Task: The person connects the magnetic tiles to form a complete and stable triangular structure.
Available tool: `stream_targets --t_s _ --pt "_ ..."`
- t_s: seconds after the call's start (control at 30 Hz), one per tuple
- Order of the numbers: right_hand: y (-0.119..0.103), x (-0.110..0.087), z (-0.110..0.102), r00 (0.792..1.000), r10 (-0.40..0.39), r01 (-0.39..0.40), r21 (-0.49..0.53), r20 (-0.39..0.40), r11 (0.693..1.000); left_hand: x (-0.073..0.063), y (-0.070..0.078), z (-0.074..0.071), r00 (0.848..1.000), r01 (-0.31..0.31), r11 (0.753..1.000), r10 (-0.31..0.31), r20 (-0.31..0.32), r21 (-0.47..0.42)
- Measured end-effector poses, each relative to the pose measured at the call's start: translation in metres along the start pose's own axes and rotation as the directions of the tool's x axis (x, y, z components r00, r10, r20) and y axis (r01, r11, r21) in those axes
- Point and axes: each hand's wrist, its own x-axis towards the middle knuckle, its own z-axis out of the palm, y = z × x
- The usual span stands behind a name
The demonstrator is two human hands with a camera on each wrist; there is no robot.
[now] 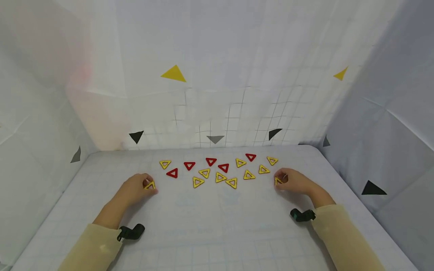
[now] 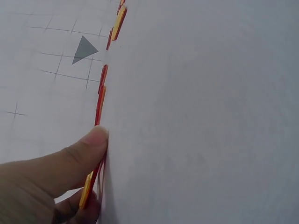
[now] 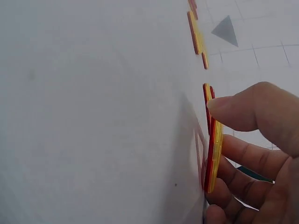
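Observation:
At the left, my left hand [image 1: 135,190] pinches a yellow triangular frame tile [image 1: 150,185] by its edge, between thumb and fingers. Seen edge-on in the left wrist view, that tile [image 2: 86,191] has a yellow face and a red face. My right hand [image 1: 295,182] pinches a second yellow triangular frame tile [image 1: 278,180], partly hidden by the fingers. The right wrist view shows this tile [image 3: 213,158] edge-on, also red and yellow. Whether either tile touches the table cannot be told.
Between the hands and beyond them, several yellow triangle tiles [image 1: 232,183] and several red triangle tiles [image 1: 189,165] lie scattered across the white table [image 1: 210,226]. White sheets [image 1: 217,45] with coloured triangles enclose the back and sides. Dark wrist devices [image 1: 133,232] sit at both sleeves.

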Motion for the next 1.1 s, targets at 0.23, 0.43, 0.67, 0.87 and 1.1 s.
stream_targets --t_s 0.23,0.43,0.67,0.87,1.1 --pt "-0.013 -0.011 0.006 0.999 -0.043 0.043 0.002 0.020 0.999 -0.008 0.006 0.001 0.999 -0.016 1.000 0.016 0.031 -0.005" --pt "-0.026 -0.019 0.014 0.996 -0.069 0.068 0.016 0.050 0.998 -0.013 0.010 0.002 0.994 -0.095 0.995 0.096 0.060 -0.029" --pt "-0.038 -0.025 0.022 0.988 -0.132 0.131 0.017 0.078 0.991 -0.021 0.019 0.008 0.990 -0.113 0.991 0.119 0.079 -0.075" --pt "-0.051 -0.029 0.031 0.975 -0.194 0.193 0.020 0.110 0.981 -0.023 0.028 0.016 0.984 -0.141 0.985 0.150 0.091 -0.103" --pt "-0.065 -0.031 0.041 0.957 -0.265 0.266 0.006 0.120 0.964 -0.023 0.042 0.026 0.978 -0.155 0.980 0.170 0.121 -0.127"
